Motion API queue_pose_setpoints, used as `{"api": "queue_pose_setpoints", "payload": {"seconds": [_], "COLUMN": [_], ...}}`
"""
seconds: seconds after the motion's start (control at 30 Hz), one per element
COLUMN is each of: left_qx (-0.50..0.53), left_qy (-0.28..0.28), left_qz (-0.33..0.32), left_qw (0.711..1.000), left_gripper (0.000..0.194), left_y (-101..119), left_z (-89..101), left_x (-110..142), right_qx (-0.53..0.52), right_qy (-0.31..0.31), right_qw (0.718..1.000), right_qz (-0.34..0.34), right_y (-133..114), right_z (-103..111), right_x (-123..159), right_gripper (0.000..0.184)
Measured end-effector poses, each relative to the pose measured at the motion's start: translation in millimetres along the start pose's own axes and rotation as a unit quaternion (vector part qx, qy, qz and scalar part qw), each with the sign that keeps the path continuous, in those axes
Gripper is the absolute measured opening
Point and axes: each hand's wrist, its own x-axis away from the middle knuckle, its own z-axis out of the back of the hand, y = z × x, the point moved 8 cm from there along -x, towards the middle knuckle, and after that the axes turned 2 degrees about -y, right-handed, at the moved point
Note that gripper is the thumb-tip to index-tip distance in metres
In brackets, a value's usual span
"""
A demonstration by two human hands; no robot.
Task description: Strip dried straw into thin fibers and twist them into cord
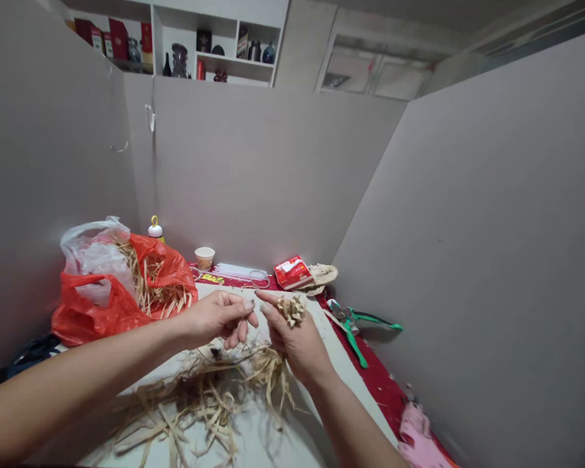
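Observation:
My right hand [296, 341] is closed round a bundle of dried, straw-coloured husk strips [291, 311]. The bundle's curled ends stick out above the thumb, and loose strips [272, 370] hang below the hand. My left hand [229, 318] is just left of it, thumb and index finger pinched together. Whatever lies in that pinch is too small to make out. The fingertips of both hands are close but apart. Under the hands, a tangle of loose strips [195, 409] is scattered over the white board [307, 435].
At the left, a red plastic bag [97, 312] holds more strips. A paper cup [205, 258], a bottle [155, 229] and a red packet [292, 272] stand along the back. Green-handled pliers [353, 325] lie at right on red cloth [377, 387]. Grey partitions [263, 169] enclose the table.

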Motion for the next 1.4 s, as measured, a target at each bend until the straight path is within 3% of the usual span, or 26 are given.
{"api": "queue_pose_setpoints", "payload": {"seconds": [0.13,0.23,0.33,0.5,0.6,0.67,0.73,0.83,0.9,0.97,1.1,1.17,1.27,1.4], "left_qx": [0.011,0.033,0.049,-0.015,-0.146,-0.286,-0.463,-0.620,-0.639,-0.604,-0.418,-0.336,-0.243,-0.198], "left_qy": [-0.057,-0.092,-0.089,-0.054,-0.042,0.003,0.048,0.029,0.021,0.025,0.015,0.027,0.049,0.072], "left_qz": [0.038,0.056,0.052,0.054,0.089,0.094,0.082,0.104,0.116,0.123,0.136,0.119,0.082,0.032], "left_qw": [0.998,0.994,0.993,0.997,0.984,0.954,0.881,0.777,0.760,0.787,0.898,0.934,0.965,0.977], "left_gripper": [0.033,0.038,0.032,0.026,0.021,0.017,0.008,0.013,0.013,0.008,0.002,0.011,0.033,0.033], "left_y": [-5,-8,-7,-5,-17,-25,-30,-48,-54,-53,-40,-28,-15,-3], "left_z": [-15.0,-24.5,-27.6,-16.6,8.8,39.7,69.7,93.5,100.0,102.2,100.6,100.4,94.1,72.8], "left_x": [-1,-3,-4,0,5,9,14,22,26,30,34,34,33,32], "right_qx": [-0.116,-0.151,-0.169,-0.179,-0.201,-0.225,-0.234,-0.210,-0.178,-0.147,-0.124,-0.121,-0.114,-0.082], "right_qy": [-0.052,-0.049,-0.008,0.068,0.078,0.065,0.065,0.093,0.113,0.122,0.112,0.106,0.081,0.018], "right_qw": [0.991,0.987,0.986,0.979,0.972,0.968,0.966,0.969,0.974,0.979,0.986,0.987,0.989,0.990], "right_qz": [-0.050,-0.035,-0.001,0.074,0.090,0.086,0.084,0.090,0.089,0.074,0.019,-0.006,-0.054,-0.115], "right_y": [11,4,-9,-34,-49,-58,-64,-67,-65,-60,-47,-39,-22,4], "right_z": [-19,-20,-12,13,32,43,54,66,69,70,65,59,42,11], "right_x": [6,9,10,7,4,3,3,6,6,5,0,-2,-3,1], "right_gripper": [0.035,0.029,0.025,0.024,0.027,0.027,0.027,0.027,0.025,0.023,0.028,0.032,0.037,0.041]}}
